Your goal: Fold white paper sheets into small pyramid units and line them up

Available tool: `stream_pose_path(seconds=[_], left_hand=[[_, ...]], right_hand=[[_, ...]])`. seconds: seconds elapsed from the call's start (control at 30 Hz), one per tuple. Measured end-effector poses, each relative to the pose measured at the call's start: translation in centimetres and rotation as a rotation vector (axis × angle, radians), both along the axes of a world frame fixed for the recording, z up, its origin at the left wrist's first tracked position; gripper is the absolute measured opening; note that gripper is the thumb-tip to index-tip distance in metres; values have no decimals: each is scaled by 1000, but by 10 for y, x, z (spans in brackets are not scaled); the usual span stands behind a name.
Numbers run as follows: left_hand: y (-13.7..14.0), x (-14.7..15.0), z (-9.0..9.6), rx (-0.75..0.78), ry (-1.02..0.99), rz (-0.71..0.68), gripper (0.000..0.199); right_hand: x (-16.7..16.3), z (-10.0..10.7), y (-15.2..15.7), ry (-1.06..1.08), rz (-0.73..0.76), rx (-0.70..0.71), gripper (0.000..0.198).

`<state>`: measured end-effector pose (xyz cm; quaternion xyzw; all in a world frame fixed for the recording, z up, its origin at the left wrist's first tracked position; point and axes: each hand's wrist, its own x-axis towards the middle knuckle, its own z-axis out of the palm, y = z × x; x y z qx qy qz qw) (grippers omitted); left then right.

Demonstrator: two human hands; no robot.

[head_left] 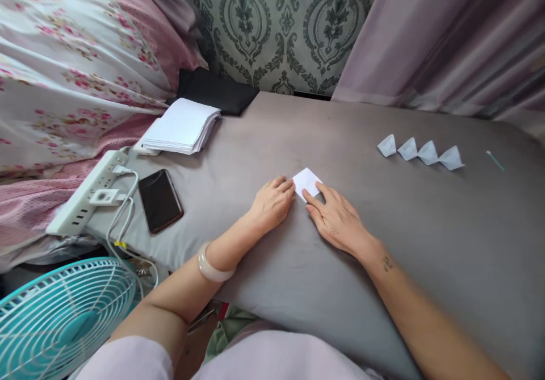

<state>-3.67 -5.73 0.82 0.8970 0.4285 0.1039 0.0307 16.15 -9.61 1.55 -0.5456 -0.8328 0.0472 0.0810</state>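
Observation:
A small folded square of white paper [306, 182] lies on the grey cloth, turned so one corner points away from me. My left hand [275, 201] is closed at its left corner, fingers bent and pressed together, thumb hidden. My right hand [336, 218] reaches in from the right with fingers apart. Two of its fingertips rest on the paper's near right side. Farther right stands a row of several folded white paper pieces [428, 153], peaked in shape and set side by side.
A stack of white paper [183, 124] lies at the back left by a black folded item [217, 91]. Nearer are a phone [160, 201] and a power strip [87, 192] with white cables. A turquoise fan [72, 323] stands lower left. A thin pale stick [496, 161] lies far right.

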Motion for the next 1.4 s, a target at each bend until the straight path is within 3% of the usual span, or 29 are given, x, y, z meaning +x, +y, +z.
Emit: stream_pose_path(seconds=[0.47,0.7,0.87,1.2,1.4], left_hand=[[18,-5,12,-19,-10,-72,35],[21,-3,-1,12,-158,-70,38],[32,-3,-8,-16,-255,-162,36],[25,2,7,98,35,-162,33],[6,-3,10,121,48,-167,28]], right_hand=[[7,-4,6,103,33,38,43],[6,-8,14,135,-3,84,37],[4,-8,20,118,-19,143,38],[0,-7,19,50,-2,211,32],[-8,-4,-1,-26,32,233,33]])
